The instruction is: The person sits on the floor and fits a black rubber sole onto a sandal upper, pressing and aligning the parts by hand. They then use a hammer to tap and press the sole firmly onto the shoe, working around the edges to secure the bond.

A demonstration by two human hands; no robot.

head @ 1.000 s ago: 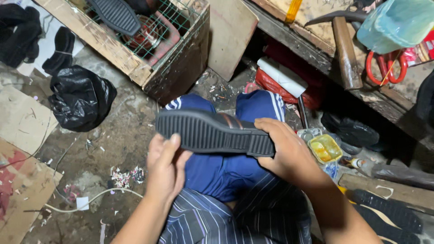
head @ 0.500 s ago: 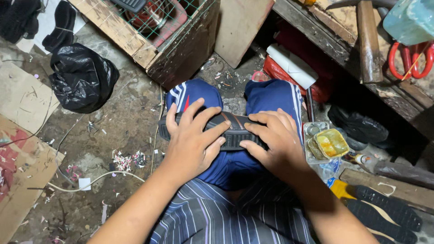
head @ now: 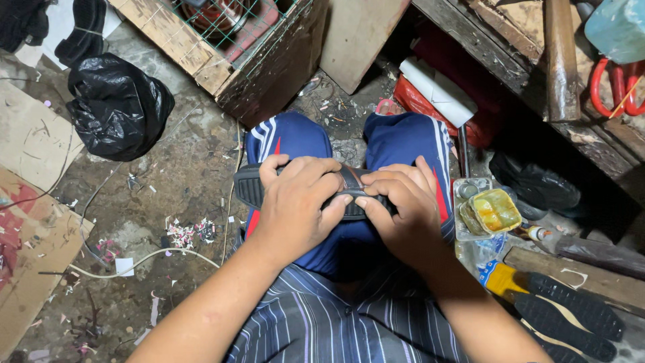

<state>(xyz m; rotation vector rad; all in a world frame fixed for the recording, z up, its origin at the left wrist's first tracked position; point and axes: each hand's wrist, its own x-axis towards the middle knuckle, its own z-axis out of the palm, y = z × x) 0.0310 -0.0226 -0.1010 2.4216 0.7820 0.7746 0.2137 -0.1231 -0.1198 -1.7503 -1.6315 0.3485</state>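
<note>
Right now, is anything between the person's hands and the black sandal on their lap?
Nothing visible. The left hand and right hand both press directly on the black sandal, which lies across the knees.

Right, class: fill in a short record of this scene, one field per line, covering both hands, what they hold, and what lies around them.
Left hand: left hand pressed on the sandal, fingers curled over it
Right hand: right hand gripping the same sandal
Sandal: black, lying across the knees in blue trousers
Left side: black bag on the floor
Right side: yellow glue tub, brush
Ahead: wooden crate with wire mesh
</note>
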